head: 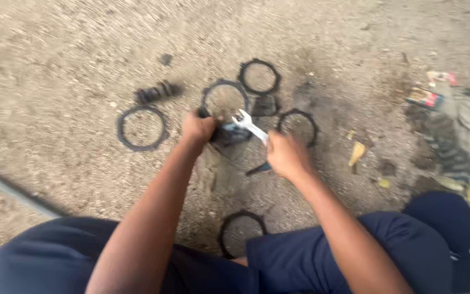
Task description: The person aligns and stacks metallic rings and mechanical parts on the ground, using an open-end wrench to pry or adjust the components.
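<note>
Both hands work low over the dirt ground (55, 65): the left hand (198, 128) is closed on a dark metal part (228, 133), and the right hand (284, 156) grips the handle of a silver wrench (248, 125) whose head sits on that part — the hands near each other, not touching. Around them lie flat black rings: one behind the part (223, 87), another farther back (259, 76), one at left (141, 128), one at right (298, 126), one near the knees (240, 231). A coil spring (157, 91) lies beside the left ring.
</note>
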